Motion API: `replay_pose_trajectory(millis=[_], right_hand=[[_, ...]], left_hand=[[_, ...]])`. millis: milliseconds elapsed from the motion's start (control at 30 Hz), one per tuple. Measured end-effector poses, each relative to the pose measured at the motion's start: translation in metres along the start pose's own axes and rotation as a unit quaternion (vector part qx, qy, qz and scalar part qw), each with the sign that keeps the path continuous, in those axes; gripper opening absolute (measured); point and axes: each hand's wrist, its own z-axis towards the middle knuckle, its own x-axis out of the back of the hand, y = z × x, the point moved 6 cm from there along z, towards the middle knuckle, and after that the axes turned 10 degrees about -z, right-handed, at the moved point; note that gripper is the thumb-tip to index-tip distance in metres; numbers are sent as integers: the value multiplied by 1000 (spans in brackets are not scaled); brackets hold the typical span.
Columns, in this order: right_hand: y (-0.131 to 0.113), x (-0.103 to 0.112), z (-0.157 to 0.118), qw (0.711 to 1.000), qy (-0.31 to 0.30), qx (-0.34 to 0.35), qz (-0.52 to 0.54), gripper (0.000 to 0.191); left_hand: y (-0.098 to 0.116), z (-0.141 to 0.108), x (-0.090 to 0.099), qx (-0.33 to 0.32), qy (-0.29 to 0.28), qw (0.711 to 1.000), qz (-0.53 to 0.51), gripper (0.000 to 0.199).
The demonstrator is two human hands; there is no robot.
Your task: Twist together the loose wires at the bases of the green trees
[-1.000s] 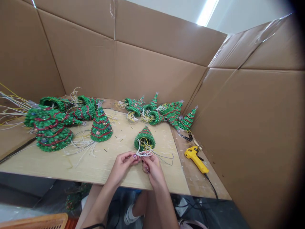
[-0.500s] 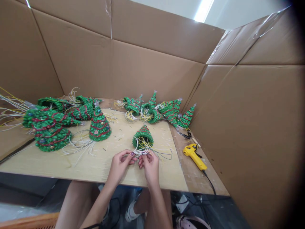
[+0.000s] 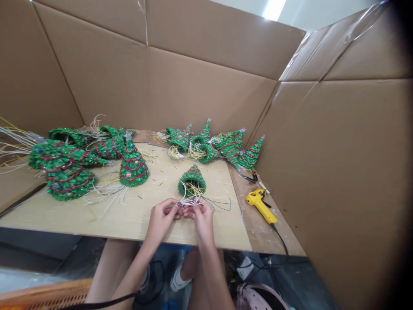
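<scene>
- Your two hands are nearly closed and close together: the left hand [image 3: 164, 216] pinches white wires [image 3: 192, 200] between thumb and fingers, and the right hand [image 3: 201, 218] has its fingers bent in on the same bunch just beside it; which strand each one grips is too small to tell.
- Those wires come out of the open base of the small green tree [image 3: 192, 173] ahead of your fingers; it lies on its side on the surface [image 3: 129, 224], base toward you and tip away, with yellow strands mixed in.
- A dark grey wire [image 3: 222, 209] runs out past your right hand and bends back in a squarish loop.
- To the left of that tree, well apart from it, you have an upright tree [image 3: 134, 170] with red garland, its white loose leads [image 3: 108, 191] fanned out toward the near left.
- Farther left, more decorated trees [image 3: 69, 184] crowd together, some on their sides, with long strands trailing off the left edge.
- Along the back, another group of trees [image 3: 208, 151] huddles near the cardboard wall [image 3: 209, 69], several with their hollow bases and wire bundles showing.
- On your right lies a yellow glue gun [image 3: 263, 206], its cord hanging over the near edge, with a black-handled tool [image 3: 251, 176] just beyond it.
- Below the surface at lower left, you can see an orange basket [image 3: 61, 294].
</scene>
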Motion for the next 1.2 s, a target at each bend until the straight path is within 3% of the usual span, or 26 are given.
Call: replay_pose_trajectory(millis=[633,867,1033,1133,1200], right_hand=[[-1,-1,-4,999,-17,-11,41,28],[2,-11,-3,992,-109,-58,21,41],[4,-14,1,999,-39,-30,2,44],[8,-9,-7,999,34,-19,-16,49],[12,-8,-13,997,45,-32,-48,48]], left_hand=[[-3,0,-2,1,-30,1000,6,34],[-2,0,-4,-27,-56,998,26,27],[-1,-1,-5,-29,-58,998,25,26],[-1,-1,-3,-32,-56,997,34,26],[-1,-1,-2,-36,-58,997,45,26]])
